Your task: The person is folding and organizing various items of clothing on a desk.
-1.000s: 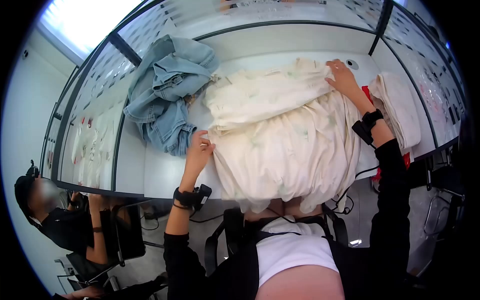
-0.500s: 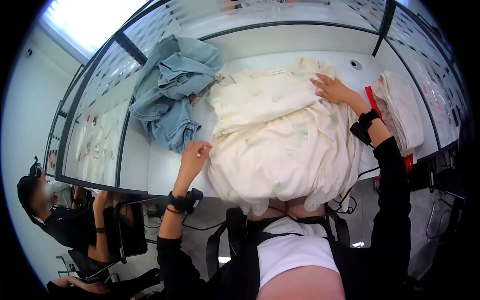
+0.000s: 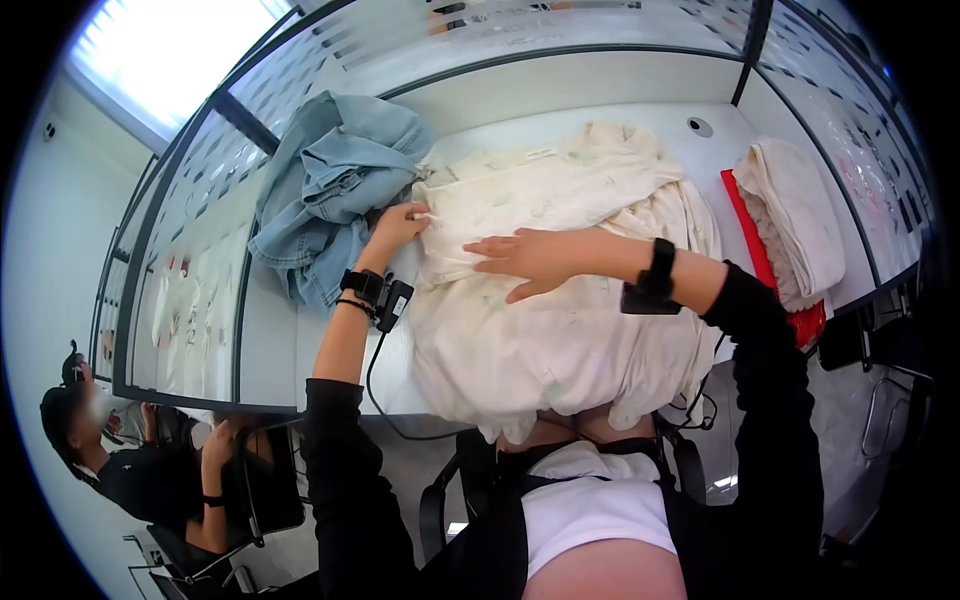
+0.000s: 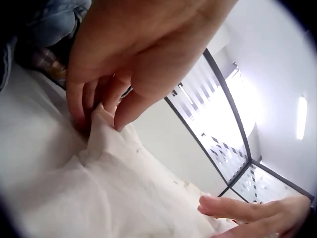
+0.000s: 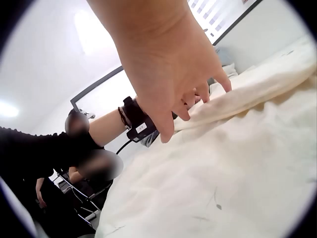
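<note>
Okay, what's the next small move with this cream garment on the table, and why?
Probably draw the pinched edge inward: the left hand pinches the edge of the cream fabric garment beside the crumpled blue denim clothing, while the right hand lies flat on its middle.

The right hand [image 5: 168, 74] hangs from 12 o'clock, fingers relaxed, tips close to a fold of the cream cloth [image 5: 237, 178] filling 3 to 6 o'clock. A black wrist band [image 5: 134, 121] sits at 9 o'clock.

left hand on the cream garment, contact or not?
Touching. The left wrist view shows the left hand pinching a raised fold of the cream garment between thumb and fingertips; the head view agrees.
</note>
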Motion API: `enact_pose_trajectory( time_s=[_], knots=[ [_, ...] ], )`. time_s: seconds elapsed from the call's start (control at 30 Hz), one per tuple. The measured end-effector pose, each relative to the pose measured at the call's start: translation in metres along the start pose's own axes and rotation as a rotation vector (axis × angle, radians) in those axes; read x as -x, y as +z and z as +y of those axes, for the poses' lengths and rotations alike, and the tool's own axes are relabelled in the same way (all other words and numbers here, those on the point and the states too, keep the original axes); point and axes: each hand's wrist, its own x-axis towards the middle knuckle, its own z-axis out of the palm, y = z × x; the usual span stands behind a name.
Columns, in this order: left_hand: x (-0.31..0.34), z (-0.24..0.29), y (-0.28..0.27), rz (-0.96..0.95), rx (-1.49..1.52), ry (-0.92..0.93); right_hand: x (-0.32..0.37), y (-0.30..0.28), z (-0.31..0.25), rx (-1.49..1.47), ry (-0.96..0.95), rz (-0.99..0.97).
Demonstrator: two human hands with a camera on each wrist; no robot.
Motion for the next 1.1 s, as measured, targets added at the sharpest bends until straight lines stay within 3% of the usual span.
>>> enact_pose_trajectory(
  time_s=[0.1,0.3,0.4,0.5,0.73,0.83,0.97,1.1],
  knots=[
    [0.000,-0.006,0.004,0.078,0.160,0.033,-0.018,0.008,-0.005,0.034,0.052,-0.072],
    [-0.014,-0.034,0.006,0.155,0.105,0.097,-0.015,0.017,-0.008,0.061,0.044,-0.103],
    [-0.004,-0.018,0.009,0.206,0.047,0.109,-0.008,0.019,-0.008,0.039,0.034,-0.044],
    [0.011,-0.005,0.002,0.121,-0.277,0.108,0.001,0.017,-0.012,0.037,0.023,-0.013],
    [0.073,0.025,0.018,0.087,-0.367,0.198,0.042,0.028,-0.001,-0.024,-0.009,0.157],
    [0.093,0.029,0.028,0.162,-0.533,0.470,0.068,0.023,-0.004,-0.104,0.040,0.170],
    [0.121,0.060,0.038,-0.084,-0.365,0.455,0.097,0.023,-0.006,-0.220,0.147,0.180],
    [0.135,0.056,0.060,-0.111,-0.486,0.529,0.118,0.029,-0.001,-0.246,0.134,0.280]
  ],
)
